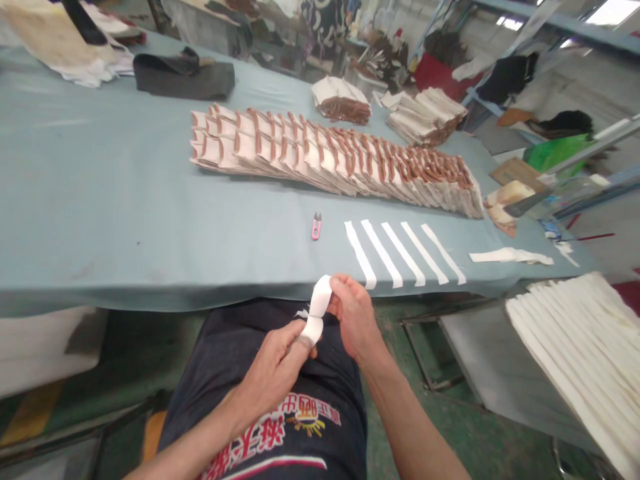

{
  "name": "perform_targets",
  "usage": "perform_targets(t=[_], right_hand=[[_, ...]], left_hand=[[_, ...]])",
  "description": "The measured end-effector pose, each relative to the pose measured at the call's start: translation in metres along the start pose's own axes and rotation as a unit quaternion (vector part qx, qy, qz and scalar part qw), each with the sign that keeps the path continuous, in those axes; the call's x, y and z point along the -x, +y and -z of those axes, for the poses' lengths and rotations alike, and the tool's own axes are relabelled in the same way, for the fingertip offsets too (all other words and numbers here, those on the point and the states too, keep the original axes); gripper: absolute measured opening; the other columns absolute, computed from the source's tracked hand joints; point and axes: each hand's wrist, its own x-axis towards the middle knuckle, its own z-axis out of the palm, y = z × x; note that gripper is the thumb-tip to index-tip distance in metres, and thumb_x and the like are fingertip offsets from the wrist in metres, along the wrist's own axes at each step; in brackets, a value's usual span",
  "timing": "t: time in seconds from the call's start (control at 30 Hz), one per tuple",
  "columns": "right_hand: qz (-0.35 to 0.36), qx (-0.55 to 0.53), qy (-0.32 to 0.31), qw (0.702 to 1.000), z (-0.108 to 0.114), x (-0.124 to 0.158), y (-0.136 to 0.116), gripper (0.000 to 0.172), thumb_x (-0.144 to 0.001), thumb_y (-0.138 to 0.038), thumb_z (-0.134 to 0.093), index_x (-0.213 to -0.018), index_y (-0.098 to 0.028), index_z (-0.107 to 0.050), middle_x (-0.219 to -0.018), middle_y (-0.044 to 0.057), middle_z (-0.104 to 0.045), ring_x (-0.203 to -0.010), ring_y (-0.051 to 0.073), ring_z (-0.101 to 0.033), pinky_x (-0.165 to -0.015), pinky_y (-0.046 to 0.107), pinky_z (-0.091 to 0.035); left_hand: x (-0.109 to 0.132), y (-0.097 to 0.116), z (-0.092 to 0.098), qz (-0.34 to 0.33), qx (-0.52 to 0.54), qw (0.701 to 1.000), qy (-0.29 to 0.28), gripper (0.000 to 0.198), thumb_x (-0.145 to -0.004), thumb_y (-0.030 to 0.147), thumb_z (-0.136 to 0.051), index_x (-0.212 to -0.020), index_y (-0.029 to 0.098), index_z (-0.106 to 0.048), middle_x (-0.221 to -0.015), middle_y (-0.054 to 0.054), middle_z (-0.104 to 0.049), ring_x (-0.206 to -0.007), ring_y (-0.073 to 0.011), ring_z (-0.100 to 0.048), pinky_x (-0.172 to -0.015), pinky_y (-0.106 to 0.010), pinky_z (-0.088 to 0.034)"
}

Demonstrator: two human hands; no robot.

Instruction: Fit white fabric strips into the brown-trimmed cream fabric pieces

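Note:
A white fabric strip, curled over on itself, is stretched between my two hands just off the table's front edge. My left hand pinches its lower end, where a few loose threads stick out at the side. The fingers of my right hand are closed on the strip's upper end. Beyond them on the table lie several flat white strips side by side, slanting the same way. Small thread snips with a pink handle rest left of these strips.
A long overlapping row of cream and brown fabric pieces spans the blue-covered table. Further bundles stand behind it, with dark folded cloth at the left. Another white strip lies right. A white fabric stack stands lower right.

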Motion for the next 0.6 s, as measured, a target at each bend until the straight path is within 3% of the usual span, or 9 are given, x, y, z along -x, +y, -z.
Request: perform_targets(t=[0.13,0.3,0.6], right_hand=[[0.012,-0.009,0.001,1.0,-0.001,-0.003,-0.01,0.027,-0.075,-0.043,-0.073,-0.081,-0.021,-0.06,-0.072,-0.001,-0.072,-0.065,0.016,-0.065,-0.057,0.026,-0.05],[0.038,-0.012,0.027,0.999,0.004,-0.016,-0.023,0.03,-0.075,-0.047,-0.074,-0.083,-0.021,-0.062,-0.071,0.0,-0.073,-0.064,0.017,-0.067,-0.058,0.027,-0.052],[0.024,-0.006,0.046,0.999,0.039,-0.038,-0.047,0.034,-0.068,-0.049,-0.076,-0.073,-0.021,-0.058,-0.064,0.001,-0.068,-0.056,0.016,-0.064,-0.055,0.029,-0.056]], left_hand=[[-0.006,-0.001,-0.006,-0.02,-0.029,0.999,0.028,0.045,-0.104,0.047,-0.035,-0.073,0.02,-0.053,-0.069,0.0,-0.054,-0.065,-0.0165,-0.052,-0.062,-0.027,-0.038],[-0.008,-0.012,-0.016,-0.08,-0.1,0.991,0.048,0.042,-0.105,0.04,-0.039,-0.067,0.022,-0.044,-0.062,0.002,-0.047,-0.058,-0.0155,-0.046,-0.062,-0.03,-0.03],[-0.002,-0.027,-0.016,-0.206,-0.164,0.965,-0.008,0.034,-0.105,0.026,-0.047,-0.072,0.021,-0.054,-0.067,-0.002,-0.063,-0.062,-0.0169,-0.057,-0.064,-0.029,-0.033]])
